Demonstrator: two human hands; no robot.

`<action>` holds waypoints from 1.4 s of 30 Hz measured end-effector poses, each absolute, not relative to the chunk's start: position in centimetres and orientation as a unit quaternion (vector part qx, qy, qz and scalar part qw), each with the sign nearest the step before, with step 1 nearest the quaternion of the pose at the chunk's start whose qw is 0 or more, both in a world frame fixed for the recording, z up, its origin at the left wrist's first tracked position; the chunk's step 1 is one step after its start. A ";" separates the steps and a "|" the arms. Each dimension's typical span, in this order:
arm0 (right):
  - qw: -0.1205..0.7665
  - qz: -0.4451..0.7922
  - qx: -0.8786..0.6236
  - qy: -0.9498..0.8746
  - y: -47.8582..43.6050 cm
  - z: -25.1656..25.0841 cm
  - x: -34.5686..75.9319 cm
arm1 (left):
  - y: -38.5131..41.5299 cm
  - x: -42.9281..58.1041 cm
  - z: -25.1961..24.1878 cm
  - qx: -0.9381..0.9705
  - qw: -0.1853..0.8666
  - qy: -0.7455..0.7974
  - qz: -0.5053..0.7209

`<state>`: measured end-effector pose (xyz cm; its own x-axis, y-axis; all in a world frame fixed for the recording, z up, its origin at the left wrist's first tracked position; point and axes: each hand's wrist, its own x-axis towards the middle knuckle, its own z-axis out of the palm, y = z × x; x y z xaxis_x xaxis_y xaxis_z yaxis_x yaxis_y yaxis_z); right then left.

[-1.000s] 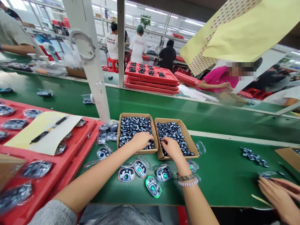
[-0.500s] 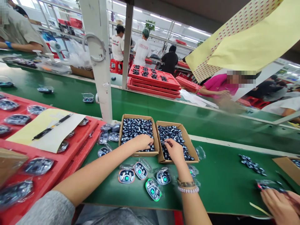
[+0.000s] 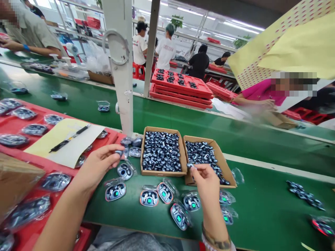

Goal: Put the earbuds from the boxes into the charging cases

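Observation:
My left hand [image 3: 98, 167] is raised above the belt's left side, pinching a dark earbud [image 3: 119, 152] between finger and thumb. My right hand [image 3: 206, 184] pinches another dark earbud [image 3: 190, 166] just above the front edge of a cardboard box [image 3: 209, 164] heaped with loose earbuds. A second cardboard box [image 3: 163, 172] of earbuds sits to its left, between my hands. Below them, several open earbud cases [image 3: 148, 198] in clear bags lie on the green conveyor belt [image 3: 261, 205], their lights glowing green.
A red tray [image 3: 89, 144] at left carries bagged cases, yellow-and-white paper and a black pen. A white steel post [image 3: 121, 87] rises behind the boxes. Stacked red trays [image 3: 180, 83] stand beyond the far belt. Co-workers sit and stand around the line, and a loose earbud cluster [image 3: 305, 195] lies on the right.
Both my hands have lifted out of the boxes, each now pinching an earbud, and my left hand has moved left. The view has turned slightly, and the hands at lower right have left the frame.

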<state>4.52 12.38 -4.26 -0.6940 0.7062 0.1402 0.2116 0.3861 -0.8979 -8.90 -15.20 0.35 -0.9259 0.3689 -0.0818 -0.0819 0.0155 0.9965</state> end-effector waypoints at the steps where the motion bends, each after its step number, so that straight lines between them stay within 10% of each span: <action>1: 0.251 0.468 -0.268 -0.804 10.5 -3.9 4.6 | -16.3 -8.8 -0.3 0.085 0.149 0.716 0.677; 9: 0.215 0.330 -0.011 -0.919 -1.7 -5.1 1.8 | -17.2 -8.6 -4.7 0.185 0.116 0.845 0.489; 19: 0.259 0.113 -0.074 -0.956 -5.0 -7.7 -2.3 | -16.3 -9.6 -6.9 0.265 0.098 0.872 0.400; 42: 0.190 0.204 -0.054 -0.959 0.7 -4.7 5.2 | -19.7 -3.5 -6.8 0.222 0.084 0.946 0.219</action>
<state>5.19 0.72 -4.67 -0.9223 0.1814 0.3414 0.0270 0.9111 -0.4113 -3.52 -19.72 -6.79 -0.8877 0.4562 -0.0619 0.3824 0.8055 0.4526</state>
